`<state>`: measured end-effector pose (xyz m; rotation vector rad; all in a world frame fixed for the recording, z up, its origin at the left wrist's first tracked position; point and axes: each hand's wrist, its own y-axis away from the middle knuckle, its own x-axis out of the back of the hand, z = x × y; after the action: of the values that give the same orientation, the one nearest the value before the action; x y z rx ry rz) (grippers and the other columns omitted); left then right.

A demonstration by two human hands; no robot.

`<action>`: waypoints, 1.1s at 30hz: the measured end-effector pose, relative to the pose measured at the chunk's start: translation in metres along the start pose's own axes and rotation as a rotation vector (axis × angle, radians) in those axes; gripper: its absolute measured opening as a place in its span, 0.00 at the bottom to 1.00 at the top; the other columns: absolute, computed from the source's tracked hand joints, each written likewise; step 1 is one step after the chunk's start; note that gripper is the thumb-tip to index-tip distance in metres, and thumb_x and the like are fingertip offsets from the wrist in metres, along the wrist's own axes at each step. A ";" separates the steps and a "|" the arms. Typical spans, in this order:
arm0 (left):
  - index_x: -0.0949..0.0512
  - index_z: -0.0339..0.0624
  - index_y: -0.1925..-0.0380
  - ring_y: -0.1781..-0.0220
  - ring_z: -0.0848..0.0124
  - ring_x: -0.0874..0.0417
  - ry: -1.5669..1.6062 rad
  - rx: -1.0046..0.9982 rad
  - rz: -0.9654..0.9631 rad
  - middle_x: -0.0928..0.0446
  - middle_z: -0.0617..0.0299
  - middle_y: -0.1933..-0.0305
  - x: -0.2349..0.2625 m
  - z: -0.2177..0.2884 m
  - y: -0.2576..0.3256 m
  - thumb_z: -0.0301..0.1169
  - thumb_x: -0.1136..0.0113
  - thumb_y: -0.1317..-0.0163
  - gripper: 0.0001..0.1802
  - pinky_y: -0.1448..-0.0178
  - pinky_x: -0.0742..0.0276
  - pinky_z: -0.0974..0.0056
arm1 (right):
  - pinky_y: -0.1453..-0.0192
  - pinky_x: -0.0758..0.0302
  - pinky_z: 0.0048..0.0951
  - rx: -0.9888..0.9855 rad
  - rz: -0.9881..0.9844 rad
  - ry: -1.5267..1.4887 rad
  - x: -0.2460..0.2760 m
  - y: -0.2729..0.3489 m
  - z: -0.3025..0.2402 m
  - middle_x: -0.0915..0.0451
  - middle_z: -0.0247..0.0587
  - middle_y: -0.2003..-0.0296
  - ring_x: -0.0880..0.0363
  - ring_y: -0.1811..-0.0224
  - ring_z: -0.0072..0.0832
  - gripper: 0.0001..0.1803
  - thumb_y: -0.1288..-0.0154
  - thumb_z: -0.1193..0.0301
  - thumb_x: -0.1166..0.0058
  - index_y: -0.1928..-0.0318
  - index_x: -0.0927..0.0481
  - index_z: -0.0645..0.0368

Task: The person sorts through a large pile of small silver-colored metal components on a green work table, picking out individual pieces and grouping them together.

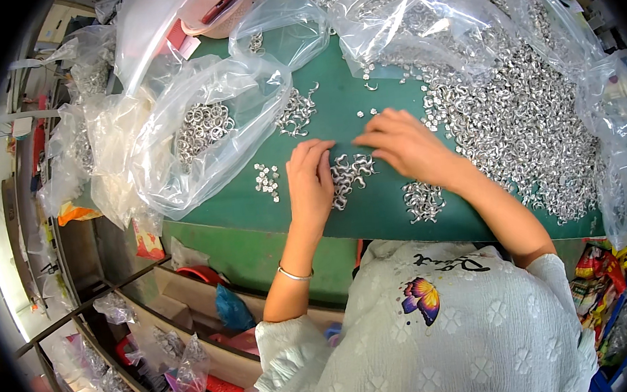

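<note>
Green worktop [366, 111], frame centre, carrying all stock. Large heap of silver curved metal pieces [528, 113], right of frame, spilled from an opened clear bag for easy reach. Clear bag of metal rings [201, 127], upper left, mouth open. Small cluster of pieces [352, 172], centre, between the hands. Left hand [310, 181] flat, fingers extended, grip open; right hand [405, 144] fingertips pressed onto the worktop, holding nothing visible.
</note>
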<state>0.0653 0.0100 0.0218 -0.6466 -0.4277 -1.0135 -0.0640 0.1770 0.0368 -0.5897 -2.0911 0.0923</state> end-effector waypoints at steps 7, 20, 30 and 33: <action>0.21 0.38 0.62 0.59 0.59 0.23 0.025 0.061 -0.018 0.23 0.57 0.60 0.008 0.006 0.013 0.19 0.41 0.43 0.09 0.53 0.32 0.61 | 0.50 0.33 0.38 -0.021 -0.189 -0.061 -0.009 -0.017 0.001 0.25 0.39 0.68 0.28 0.57 0.37 0.09 0.44 0.76 0.41 0.61 0.21 0.58; 0.23 0.37 0.56 0.52 0.58 0.25 -0.132 0.047 -0.034 0.25 0.57 0.54 0.005 0.007 0.016 0.19 0.43 0.42 0.13 0.47 0.34 0.59 | 0.65 0.26 0.30 -0.254 0.088 -0.462 -0.023 -0.053 0.008 0.19 0.43 0.67 0.24 0.70 0.31 0.08 0.43 0.78 0.41 0.62 0.21 0.66; 0.22 0.40 0.54 0.50 0.60 0.26 -0.241 -0.047 -0.090 0.28 0.58 0.50 -0.001 0.000 -0.012 0.20 0.41 0.44 0.16 0.46 0.35 0.57 | 0.52 0.29 0.39 -0.129 -0.087 0.011 -0.015 0.015 -0.014 0.26 0.43 0.69 0.26 0.60 0.41 0.13 0.49 0.77 0.38 0.64 0.27 0.62; 0.22 0.39 0.53 0.50 0.60 0.26 -0.291 -0.042 -0.103 0.27 0.58 0.51 0.003 -0.007 -0.016 0.20 0.41 0.44 0.17 0.47 0.35 0.57 | 0.58 0.27 0.37 -0.164 -0.100 -0.028 -0.013 0.017 -0.010 0.26 0.45 0.70 0.25 0.65 0.41 0.09 0.48 0.80 0.42 0.65 0.27 0.62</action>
<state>0.0524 -0.0027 0.0230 -0.8202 -0.7018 -1.0314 -0.0439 0.1848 0.0277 -0.5827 -2.1652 -0.1303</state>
